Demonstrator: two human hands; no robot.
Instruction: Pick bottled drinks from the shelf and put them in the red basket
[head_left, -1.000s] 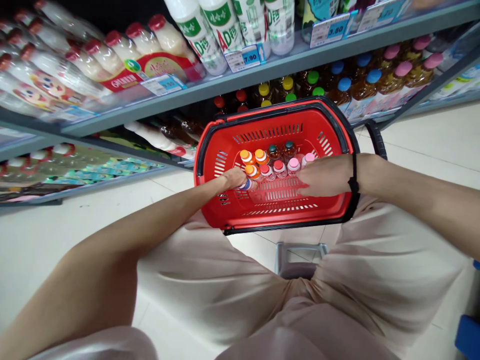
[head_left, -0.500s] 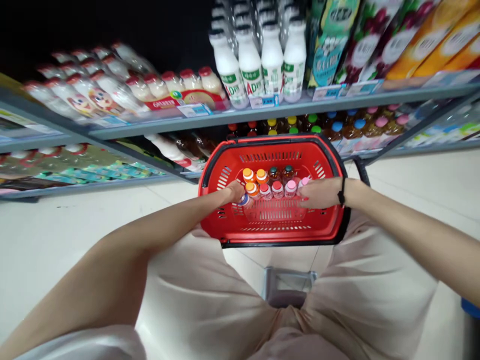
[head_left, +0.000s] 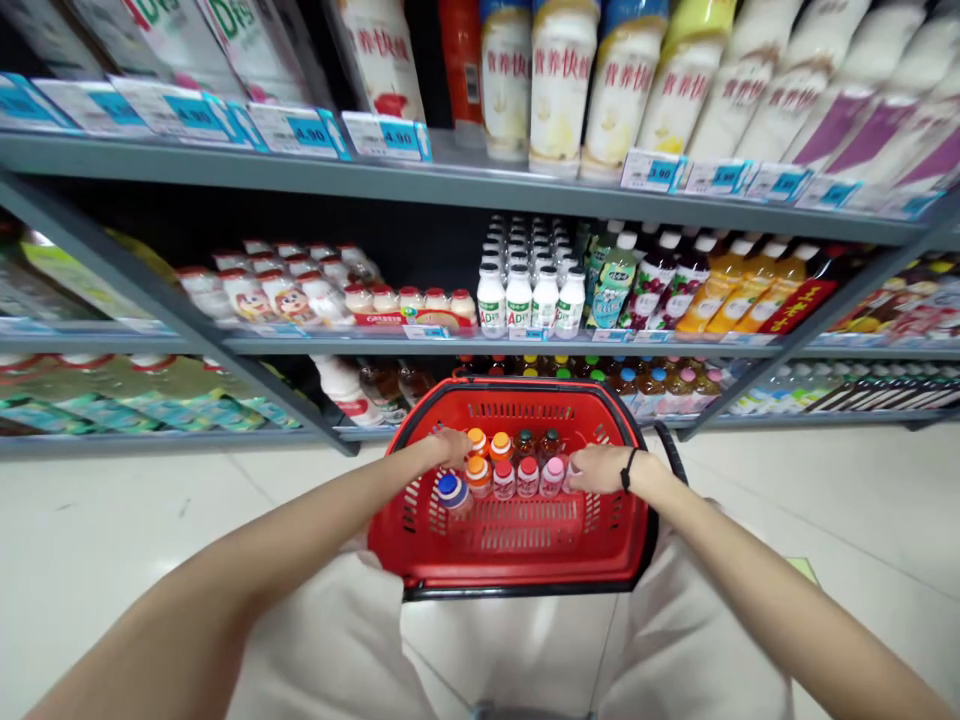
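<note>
A red shopping basket (head_left: 510,575) with a black rim stands in front of my knees. Inside, small bottles stand in rows: an orange-capped bottle (head_left: 476,442) at the back left, more orange caps beside it, two dark-capped bottles (head_left: 538,443), two red-capped bottles (head_left: 516,478) and a pink-capped bottle (head_left: 553,476). My left hand (head_left: 448,448) has its fingers curled against the back-left orange-capped bottle, fingertips partly hidden. At the right end of the front row, my right hand (head_left: 600,468) closes on another pink bottle, mostly covered by the fingers. A blue-capped bottle (head_left: 454,493) leans at front left.
Grey shelving (head_left: 465,185) runs across in front, just behind the basket. White milk bottles (head_left: 517,300), shrink-wrapped packs (head_left: 277,295) and juice bottles (head_left: 720,285) fill its middle level. Pale tiled floor (head_left: 112,540) lies either side, and a black basket handle (head_left: 670,450) sticks out right.
My view has tilted up, bringing the upper shelf into sight and the basket lower. My left hand has come away from the blue-capped bottle, which now stands apart. The right hand stays at the pink bottle.
</note>
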